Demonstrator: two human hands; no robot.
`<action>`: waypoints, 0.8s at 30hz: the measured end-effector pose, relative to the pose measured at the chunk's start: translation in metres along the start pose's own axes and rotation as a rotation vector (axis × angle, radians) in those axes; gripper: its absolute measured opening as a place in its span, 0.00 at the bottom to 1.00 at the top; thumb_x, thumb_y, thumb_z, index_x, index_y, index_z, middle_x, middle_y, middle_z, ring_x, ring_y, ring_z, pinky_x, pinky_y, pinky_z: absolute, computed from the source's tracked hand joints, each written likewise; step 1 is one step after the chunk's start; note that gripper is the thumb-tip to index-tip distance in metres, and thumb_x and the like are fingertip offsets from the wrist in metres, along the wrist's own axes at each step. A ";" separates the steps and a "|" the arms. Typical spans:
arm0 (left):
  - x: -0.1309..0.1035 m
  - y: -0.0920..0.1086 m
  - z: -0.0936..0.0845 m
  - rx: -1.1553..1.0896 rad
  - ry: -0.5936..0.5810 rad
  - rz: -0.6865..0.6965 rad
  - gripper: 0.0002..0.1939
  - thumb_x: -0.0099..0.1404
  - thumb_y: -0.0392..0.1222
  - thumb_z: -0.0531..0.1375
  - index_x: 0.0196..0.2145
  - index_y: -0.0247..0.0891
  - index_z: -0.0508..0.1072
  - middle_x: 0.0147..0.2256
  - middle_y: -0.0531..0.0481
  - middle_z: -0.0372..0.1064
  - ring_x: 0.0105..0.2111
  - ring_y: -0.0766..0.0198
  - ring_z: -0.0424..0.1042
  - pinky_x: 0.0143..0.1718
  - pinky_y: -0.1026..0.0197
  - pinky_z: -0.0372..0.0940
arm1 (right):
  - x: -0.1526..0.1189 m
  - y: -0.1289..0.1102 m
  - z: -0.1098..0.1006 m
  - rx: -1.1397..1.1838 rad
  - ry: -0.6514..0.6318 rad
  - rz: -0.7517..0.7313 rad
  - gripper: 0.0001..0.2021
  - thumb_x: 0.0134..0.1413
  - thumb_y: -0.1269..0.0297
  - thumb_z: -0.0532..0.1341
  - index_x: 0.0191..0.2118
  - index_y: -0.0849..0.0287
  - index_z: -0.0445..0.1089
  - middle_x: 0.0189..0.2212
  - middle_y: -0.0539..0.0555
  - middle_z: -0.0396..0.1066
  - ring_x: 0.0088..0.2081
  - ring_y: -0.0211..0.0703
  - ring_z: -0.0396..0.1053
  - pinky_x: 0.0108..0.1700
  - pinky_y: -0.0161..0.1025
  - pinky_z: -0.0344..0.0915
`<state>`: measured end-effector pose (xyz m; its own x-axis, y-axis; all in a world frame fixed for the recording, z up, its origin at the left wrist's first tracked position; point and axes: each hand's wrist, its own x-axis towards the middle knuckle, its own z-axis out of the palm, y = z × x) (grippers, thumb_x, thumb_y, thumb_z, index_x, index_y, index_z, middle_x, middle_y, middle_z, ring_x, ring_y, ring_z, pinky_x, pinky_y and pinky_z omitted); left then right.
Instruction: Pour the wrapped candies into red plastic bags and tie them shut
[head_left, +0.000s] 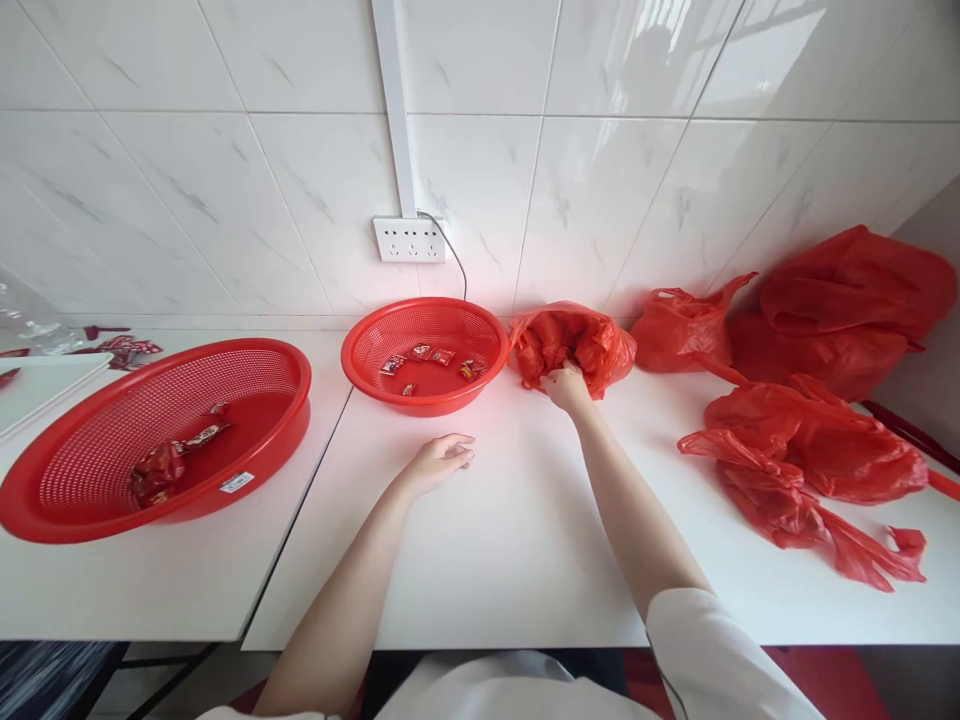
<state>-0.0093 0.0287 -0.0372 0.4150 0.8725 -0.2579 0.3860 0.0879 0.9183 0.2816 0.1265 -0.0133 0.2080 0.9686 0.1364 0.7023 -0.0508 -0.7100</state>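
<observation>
My right hand (568,386) reaches into the mouth of a crumpled red plastic bag (616,350) near the wall. Its fingertips are hidden among the folds, so what they grip, if anything, does not show. Loosely curled and with nothing in it, my left hand (441,463) hovers over the white table, just in front of a round red plastic basket (425,404). Several small wrapped snack packets (442,356) lie spread on that basket's floor.
On the left stands a larger red basket (289,440) holding some red packets (159,470). More red bags (810,440) crowd the right side, one of them knotted-looking (686,330). A power strip (409,240) is fixed to the tiled wall, and a seam runs between two tables.
</observation>
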 end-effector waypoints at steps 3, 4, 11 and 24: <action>0.001 -0.002 0.001 0.028 0.013 0.026 0.24 0.62 0.53 0.57 0.52 0.38 0.68 0.43 0.44 0.72 0.43 0.57 0.73 0.48 0.54 0.64 | 0.006 0.004 0.014 0.084 0.016 0.079 0.12 0.58 0.62 0.61 0.45 0.60 0.71 0.49 0.58 0.68 0.50 0.50 0.67 0.51 0.47 0.65; 0.001 -0.002 0.001 0.035 0.017 0.036 0.24 0.62 0.53 0.57 0.52 0.38 0.68 0.43 0.44 0.71 0.42 0.57 0.73 0.48 0.54 0.64 | 0.007 0.005 0.017 0.114 0.028 0.102 0.13 0.60 0.60 0.59 0.48 0.60 0.69 0.48 0.57 0.68 0.48 0.47 0.68 0.49 0.47 0.67; -0.003 0.002 0.004 0.105 0.042 0.058 0.23 0.62 0.53 0.56 0.51 0.39 0.69 0.42 0.46 0.71 0.43 0.58 0.72 0.48 0.56 0.64 | 0.006 0.022 0.011 0.320 0.200 0.260 0.20 0.42 0.67 0.66 0.45 0.62 0.70 0.41 0.59 0.73 0.46 0.51 0.70 0.44 0.40 0.69; -0.004 0.007 0.008 0.097 0.063 0.048 0.24 0.62 0.55 0.57 0.51 0.40 0.70 0.41 0.45 0.72 0.43 0.57 0.71 0.48 0.55 0.64 | -0.015 -0.003 -0.063 0.858 -0.106 -0.073 0.24 0.58 0.41 0.44 0.40 0.55 0.65 0.39 0.58 0.72 0.41 0.47 0.71 0.29 0.38 0.68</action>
<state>-0.0010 0.0223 -0.0321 0.3831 0.9035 -0.1919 0.4458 0.0010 0.8951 0.3192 0.0968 0.0307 0.0880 0.9820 0.1670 -0.0542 0.1721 -0.9836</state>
